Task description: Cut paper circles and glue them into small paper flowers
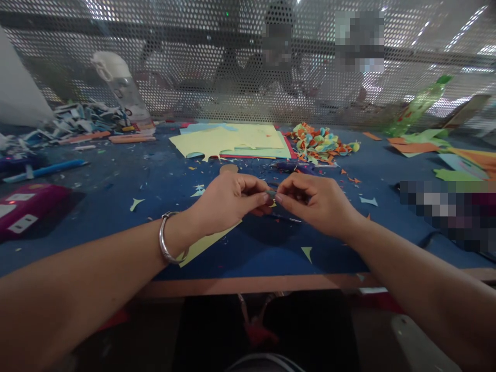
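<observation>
My left hand point(228, 199) and my right hand point(315, 201) meet over the middle of the blue table. Their fingertips pinch a small bluish-green piece point(271, 194) that looks like paper; the fingers cover most of it. Under my left wrist, which wears a silver bangle, lies a yellow paper sheet point(209, 244). A round tan disc point(229, 169) shows just beyond my left hand. Past my right hand is a dark blue tool point(292, 167), partly hidden. Yellow scraps point(307, 253) are scattered around.
Stacked coloured paper point(240, 140) and a heap of small folded paper pieces point(318, 142) lie at the back. A magenta power strip point(33, 206) and a white-capped bottle point(126, 88) are left. A green bottle point(420, 106) leans right. A perforated metal screen point(186, 62) stands behind.
</observation>
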{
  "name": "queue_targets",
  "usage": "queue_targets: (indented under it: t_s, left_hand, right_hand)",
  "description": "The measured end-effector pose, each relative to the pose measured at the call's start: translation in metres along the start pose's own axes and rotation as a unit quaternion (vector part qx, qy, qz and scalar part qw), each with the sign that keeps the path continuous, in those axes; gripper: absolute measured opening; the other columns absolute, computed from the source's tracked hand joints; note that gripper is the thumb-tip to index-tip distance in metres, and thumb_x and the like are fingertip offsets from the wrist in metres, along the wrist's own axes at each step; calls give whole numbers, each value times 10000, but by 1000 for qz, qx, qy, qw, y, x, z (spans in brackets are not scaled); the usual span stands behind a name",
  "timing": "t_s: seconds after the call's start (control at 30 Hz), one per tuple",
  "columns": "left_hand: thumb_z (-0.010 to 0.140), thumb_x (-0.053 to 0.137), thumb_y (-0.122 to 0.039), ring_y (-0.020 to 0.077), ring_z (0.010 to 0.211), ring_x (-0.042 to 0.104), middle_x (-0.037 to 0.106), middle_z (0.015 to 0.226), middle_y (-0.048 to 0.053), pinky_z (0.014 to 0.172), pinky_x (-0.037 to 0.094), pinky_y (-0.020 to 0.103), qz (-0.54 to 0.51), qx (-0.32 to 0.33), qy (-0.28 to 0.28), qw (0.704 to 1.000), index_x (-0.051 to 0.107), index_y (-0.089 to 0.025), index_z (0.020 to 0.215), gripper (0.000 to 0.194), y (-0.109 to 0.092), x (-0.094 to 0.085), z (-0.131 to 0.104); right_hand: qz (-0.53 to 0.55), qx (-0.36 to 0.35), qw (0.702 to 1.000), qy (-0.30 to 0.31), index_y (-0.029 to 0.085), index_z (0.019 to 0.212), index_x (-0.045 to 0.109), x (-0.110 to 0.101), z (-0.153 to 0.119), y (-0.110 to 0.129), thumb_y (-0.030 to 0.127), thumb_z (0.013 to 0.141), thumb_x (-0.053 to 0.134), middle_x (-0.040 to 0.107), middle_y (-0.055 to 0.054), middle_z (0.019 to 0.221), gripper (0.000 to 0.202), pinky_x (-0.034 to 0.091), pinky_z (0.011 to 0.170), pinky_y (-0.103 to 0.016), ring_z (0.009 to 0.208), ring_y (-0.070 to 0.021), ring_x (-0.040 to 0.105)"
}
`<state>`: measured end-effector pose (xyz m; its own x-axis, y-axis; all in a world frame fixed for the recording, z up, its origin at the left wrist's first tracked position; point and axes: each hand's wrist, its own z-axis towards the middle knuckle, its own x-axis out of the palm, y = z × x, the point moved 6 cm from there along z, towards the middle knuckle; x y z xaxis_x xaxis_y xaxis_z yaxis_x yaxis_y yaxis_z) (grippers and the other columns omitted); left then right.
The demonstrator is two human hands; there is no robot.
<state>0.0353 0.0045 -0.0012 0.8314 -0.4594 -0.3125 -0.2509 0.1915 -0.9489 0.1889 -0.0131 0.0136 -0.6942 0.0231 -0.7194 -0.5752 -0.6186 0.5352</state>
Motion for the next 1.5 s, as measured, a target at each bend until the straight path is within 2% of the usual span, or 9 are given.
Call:
queue_targets:
  t_s: [0.17, 0.27, 0.47, 0.63, 0.8, 0.97, 1.13, 1.37, 1.5]
  left_hand:
    - [826, 711, -266, 137, 696, 702, 751, 752, 16, 649, 550, 231, 54, 39, 4, 998, 711, -146, 872, 129, -1, 0, 1]
    - [808, 710, -257, 121, 630, 649, 714, 681, 0, 562, 469, 214, 130, 66, -11, 989, 695, -150, 789, 110, -3, -1, 0]
    - [831, 648, -218, 84, 544, 565, 663, 599, -27, 493, 382, 199, 166, 105, 3, 981, 642, -163, 672, 168, -5, 0, -2]
    - [850, 636, -228, 110, 612, 669, 703, 646, -22, 563, 483, 198, 119, 95, 44, 987, 633, -176, 726, 134, -1, 3, -1]
    - [886, 629, -308, 134, 638, 710, 717, 682, -1, 602, 559, 222, 69, 71, 66, 993, 634, -175, 753, 189, 1, 4, -1]
    - [835, 702, -322, 143, 653, 706, 726, 695, 6, 597, 554, 224, 87, 80, 38, 992, 674, -167, 908, 174, -3, -1, -2]
    - [816, 728, -323, 139, 615, 698, 739, 674, 16, 592, 571, 232, 70, 64, 31, 995, 676, -171, 820, 161, -2, -4, -1]
    - [822, 727, -272, 166, 685, 744, 749, 692, 35, 639, 616, 257, -16, 18, 67, 997, 683, -162, 849, 122, 5, 0, 2]
    - [822, 739, -306, 160, 667, 740, 747, 687, 33, 640, 620, 260, -24, 4, 71, 997, 680, -155, 831, 162, 2, 2, 1]
  right_hand:
    - [6, -14, 1000, 5, 149, 799, 638, 1, 1, 2, 238, 901, 621, 536, 33, 651, 136, 359, 510, -205, 551, -68, 449]
    - [16, -15, 1000, 15, 146, 803, 636, 2, 1, 3, 231, 901, 617, 523, 37, 640, 131, 360, 508, -202, 548, -67, 447]
    - [28, -17, 999, 32, 153, 803, 619, 4, 0, 4, 221, 900, 607, 519, 39, 643, 119, 366, 513, -200, 549, -69, 448]
    - [46, -12, 998, 47, 157, 792, 607, 5, 1, 4, 234, 896, 603, 533, 33, 644, 129, 369, 513, -202, 547, -72, 457]
    - [50, -1, 998, 41, 160, 790, 606, 3, 0, 4, 250, 892, 609, 527, 34, 636, 137, 368, 508, -207, 540, -75, 446]
    - [44, -8, 998, 37, 163, 781, 605, 2, -1, 4, 248, 899, 606, 512, 40, 629, 145, 363, 506, -207, 539, -74, 440]
    - [37, -4, 999, 39, 166, 785, 604, 2, 0, 2, 267, 902, 611, 527, 33, 641, 155, 369, 517, -211, 552, -77, 457]
    - [49, 5, 997, 52, 165, 844, 651, 4, -1, -1, 309, 911, 614, 561, 19, 663, 163, 378, 523, -217, 566, -87, 465]
    - [56, 3, 997, 57, 159, 844, 653, 4, -1, -1, 304, 914, 611, 551, 25, 654, 167, 370, 513, -214, 556, -82, 459]
